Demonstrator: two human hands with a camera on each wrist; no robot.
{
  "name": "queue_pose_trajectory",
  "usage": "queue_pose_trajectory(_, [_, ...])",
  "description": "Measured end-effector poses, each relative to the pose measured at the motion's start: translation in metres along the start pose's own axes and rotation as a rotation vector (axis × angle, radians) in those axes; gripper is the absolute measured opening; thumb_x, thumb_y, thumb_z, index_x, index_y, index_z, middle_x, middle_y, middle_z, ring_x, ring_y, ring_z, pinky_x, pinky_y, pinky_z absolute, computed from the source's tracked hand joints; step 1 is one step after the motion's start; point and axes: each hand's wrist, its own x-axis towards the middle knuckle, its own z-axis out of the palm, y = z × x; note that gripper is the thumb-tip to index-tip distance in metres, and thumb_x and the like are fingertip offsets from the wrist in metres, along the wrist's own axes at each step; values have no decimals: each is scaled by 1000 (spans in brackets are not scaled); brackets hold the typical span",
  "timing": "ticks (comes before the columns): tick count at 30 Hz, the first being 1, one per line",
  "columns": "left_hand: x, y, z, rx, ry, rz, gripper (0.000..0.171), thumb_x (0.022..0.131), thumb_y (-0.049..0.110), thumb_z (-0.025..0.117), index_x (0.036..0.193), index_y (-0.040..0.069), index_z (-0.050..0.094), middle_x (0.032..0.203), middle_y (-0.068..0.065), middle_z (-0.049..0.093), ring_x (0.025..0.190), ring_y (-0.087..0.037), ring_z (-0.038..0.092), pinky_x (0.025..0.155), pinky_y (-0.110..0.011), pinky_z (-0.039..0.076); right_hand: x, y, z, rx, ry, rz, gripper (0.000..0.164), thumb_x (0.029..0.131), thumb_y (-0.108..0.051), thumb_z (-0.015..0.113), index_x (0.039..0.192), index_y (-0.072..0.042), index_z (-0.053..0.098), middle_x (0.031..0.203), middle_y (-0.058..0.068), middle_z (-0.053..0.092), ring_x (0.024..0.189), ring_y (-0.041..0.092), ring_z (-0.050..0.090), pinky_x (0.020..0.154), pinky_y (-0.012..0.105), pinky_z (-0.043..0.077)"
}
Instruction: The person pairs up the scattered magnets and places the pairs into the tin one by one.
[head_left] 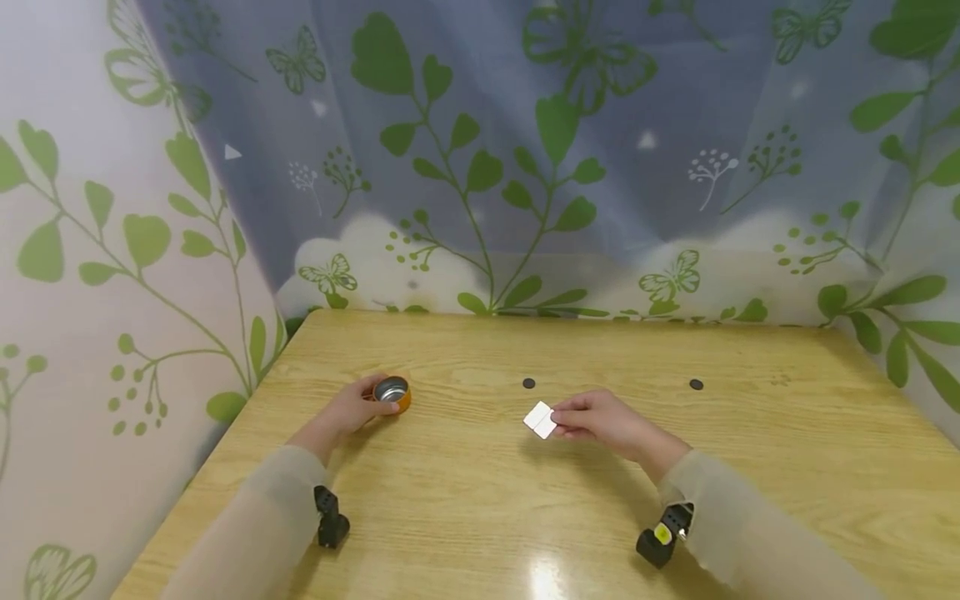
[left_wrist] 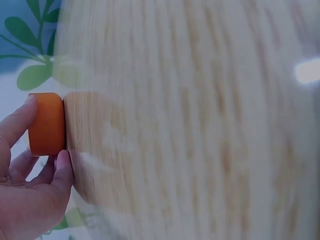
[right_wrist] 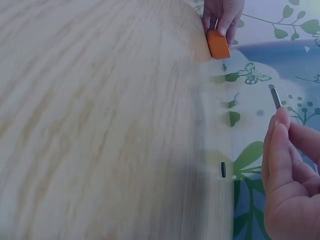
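On the left side of the table, my left hand grips a small orange cup with a shiny metal inside. The cup stands upright, its open top facing up; in the left wrist view the thumb lies at the rim of the orange cup and the fingers at its side. My right hand pinches a small, flat white square by one corner, above the table. A thin line crosses the square's face. Edge-on in the right wrist view, the square looks thin and dark-edged.
A dark round disc lies on the wooden table just beyond the white square. Another dark disc lies farther right. Behind the table hangs a leaf-patterned curtain, and more patterned cloth borders the left side.
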Motion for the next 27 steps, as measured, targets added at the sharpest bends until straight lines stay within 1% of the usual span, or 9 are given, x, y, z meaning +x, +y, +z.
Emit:
queue_pose_trajectory(10, [1, 0, -1, 17, 5, 2, 68, 88, 17, 66, 143, -2, 31, 137, -27, 39, 125, -39, 36, 99, -46, 35, 10, -7, 14, 1, -10, 0, 34, 93, -6, 55, 116, 21, 51, 85, 6, 66, 76, 7, 62, 73, 24, 52])
queue_pose_trajectory(16, [1, 0, -1, 11, 11, 5, 68, 88, 17, 66, 143, -2, 32, 136, -27, 39, 125, -39, 37, 100, -46, 34, 16, -10, 20, -6, 3, 12, 31, 93, -5, 55, 113, 19, 55, 84, 5, 66, 75, 7, 62, 72, 23, 51])
queue_pose_trajectory(22, [1, -1, -1, -2, 24, -14, 70, 87, 17, 67, 144, 0, 31, 138, -28, 37, 126, -38, 35, 101, -47, 32, 25, -16, 27, -21, -9, 18, 29, 94, -6, 54, 113, 16, 55, 85, 4, 65, 76, 7, 61, 73, 24, 51])
queue_pose_trajectory(27, [2, 1, 0, 3, 18, -22, 70, 87, 18, 67, 144, 1, 31, 139, -28, 36, 126, -37, 36, 100, -45, 34, 32, -18, 32, -21, -21, 27, 26, 93, -3, 55, 110, 16, 57, 87, 7, 65, 76, 8, 62, 73, 24, 51])
